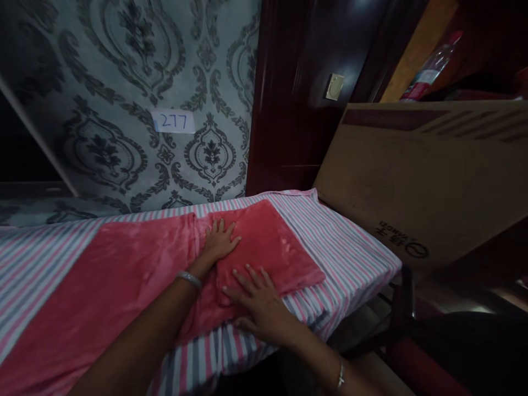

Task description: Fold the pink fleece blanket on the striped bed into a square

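Observation:
A coral-pink plush blanket [136, 269] lies across the table, its right part folded over into a thicker flat section [268, 242]. My left hand [220, 240] rests on the left edge of that folded section, fingers spread, with a silvery bangle on the wrist. On the section's near edge lies my right hand [262, 308], palm down and fingers apart; a thin bracelet circles that wrist. Neither hand grips the fabric. Beneath the blanket is a striped cloth [342, 242] in pink, white and grey.
A large cardboard box [429, 176] leans at the right, with a plastic bottle [429, 69] behind it. A dark chair [454, 341] stands at the lower right. Patterned wallpaper carries a paper label [173, 121] reading 277, beside a dark wooden door [297, 99].

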Available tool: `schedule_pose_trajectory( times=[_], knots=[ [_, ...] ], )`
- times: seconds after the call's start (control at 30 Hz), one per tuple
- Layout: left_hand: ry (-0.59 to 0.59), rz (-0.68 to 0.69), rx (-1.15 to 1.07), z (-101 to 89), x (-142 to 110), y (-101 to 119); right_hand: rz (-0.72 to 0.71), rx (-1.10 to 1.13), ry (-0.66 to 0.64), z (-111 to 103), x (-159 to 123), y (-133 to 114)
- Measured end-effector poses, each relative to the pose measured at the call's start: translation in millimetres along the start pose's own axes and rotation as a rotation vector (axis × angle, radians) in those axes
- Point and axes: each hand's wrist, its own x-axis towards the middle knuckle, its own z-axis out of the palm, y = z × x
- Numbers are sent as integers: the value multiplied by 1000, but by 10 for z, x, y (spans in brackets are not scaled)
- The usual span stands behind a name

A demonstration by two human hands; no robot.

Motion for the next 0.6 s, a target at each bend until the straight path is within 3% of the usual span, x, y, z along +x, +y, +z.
schedule_pose_trajectory(
  times=[0.1, 0.23, 0.33, 0.47, 0.6],
  knots=[
    [-75, -34, -31, -97, 34, 1, 4, 56, 82, -277, 61, 200],
    [-63, -76, -33, -227, 167, 71, 108, -20, 302, -681, 412, 756],
    [38, -105, 1, -273, 263, 183, 299, -116, 243, -875, 835, 1129],
    [91, -113, 51, -188, 322, 260, 401, -221, 155, -924, 1312, 1385],
    [82, -124, 80, 19, 338, 187, 409, -204, 80, -724, 1466, 1655]
  ],
)
